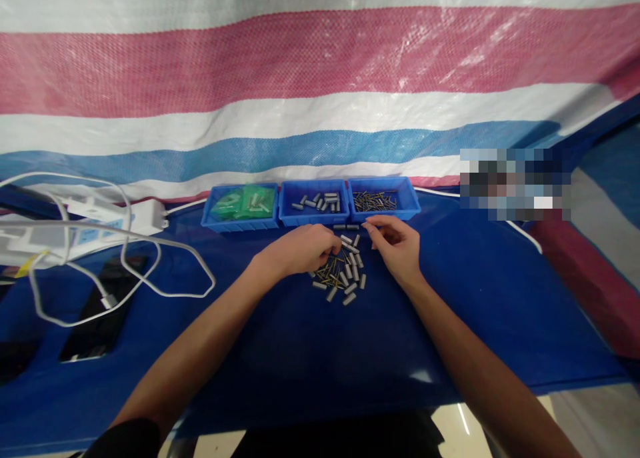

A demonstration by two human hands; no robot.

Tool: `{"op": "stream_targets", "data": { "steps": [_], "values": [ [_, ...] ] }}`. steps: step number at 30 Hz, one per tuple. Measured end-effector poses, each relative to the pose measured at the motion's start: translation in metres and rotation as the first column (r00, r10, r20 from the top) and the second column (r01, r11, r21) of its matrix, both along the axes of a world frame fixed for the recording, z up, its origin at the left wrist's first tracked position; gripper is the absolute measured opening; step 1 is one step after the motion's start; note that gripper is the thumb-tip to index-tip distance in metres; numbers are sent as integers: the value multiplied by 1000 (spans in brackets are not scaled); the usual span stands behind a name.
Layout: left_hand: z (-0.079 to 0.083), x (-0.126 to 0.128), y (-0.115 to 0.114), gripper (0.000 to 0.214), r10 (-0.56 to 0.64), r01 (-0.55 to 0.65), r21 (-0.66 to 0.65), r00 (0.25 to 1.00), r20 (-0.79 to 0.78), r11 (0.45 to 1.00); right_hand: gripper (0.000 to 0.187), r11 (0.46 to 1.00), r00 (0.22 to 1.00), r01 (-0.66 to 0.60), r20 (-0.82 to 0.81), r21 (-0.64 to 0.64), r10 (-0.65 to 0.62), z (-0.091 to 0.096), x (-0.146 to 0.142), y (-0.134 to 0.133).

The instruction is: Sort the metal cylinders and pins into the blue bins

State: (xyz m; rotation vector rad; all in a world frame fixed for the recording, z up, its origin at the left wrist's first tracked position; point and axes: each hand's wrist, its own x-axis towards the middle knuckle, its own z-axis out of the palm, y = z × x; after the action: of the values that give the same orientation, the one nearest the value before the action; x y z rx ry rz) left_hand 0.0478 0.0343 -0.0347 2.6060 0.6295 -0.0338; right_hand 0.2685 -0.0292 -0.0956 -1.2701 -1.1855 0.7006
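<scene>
My left hand (314, 246) is curled with its fingertips pinched down at the upper left edge of a loose heap. In the heap are grey metal cylinders (349, 299) and thin brassy screw-like pins (327, 271). Whatever the left fingers hold is hidden. To the right of the heap, my right hand (397, 243) brings thumb and index finger together, close to two short cylinders (340, 227) lying in front of the bins. Something tiny may be between those fingertips, too small to name.
Three blue bins stand in a row: the left bin (240, 228) has green plastic bags, the middle bin (314, 221) cylinders, the right bin (413, 205) thin pins. White cables (165, 295), a power strip (100, 228) and a dark phone (95, 318) occupy the left. Striped sheeting (320, 58) hangs behind.
</scene>
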Motion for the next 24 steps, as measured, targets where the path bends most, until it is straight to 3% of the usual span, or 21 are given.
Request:
{"op": "stream_targets", "data": {
  "steps": [11, 19, 24],
  "values": [
    [6, -4, 0, 21, 33, -32, -31, 999, 34, 999, 20, 999, 1000, -20, 2, -37, 20, -3, 1, 0],
    [23, -15, 7, 15, 145, -77, -198, 922, 359, 977, 20, 991, 991, -131, -9, -29, 131, 3, 0, -6],
    [28, -18, 6, 11, 258, -164, -243, 865, 431, 956, 27, 969, 969, -246, 20, -25, 246, 11, -7, -12]
  ]
}}
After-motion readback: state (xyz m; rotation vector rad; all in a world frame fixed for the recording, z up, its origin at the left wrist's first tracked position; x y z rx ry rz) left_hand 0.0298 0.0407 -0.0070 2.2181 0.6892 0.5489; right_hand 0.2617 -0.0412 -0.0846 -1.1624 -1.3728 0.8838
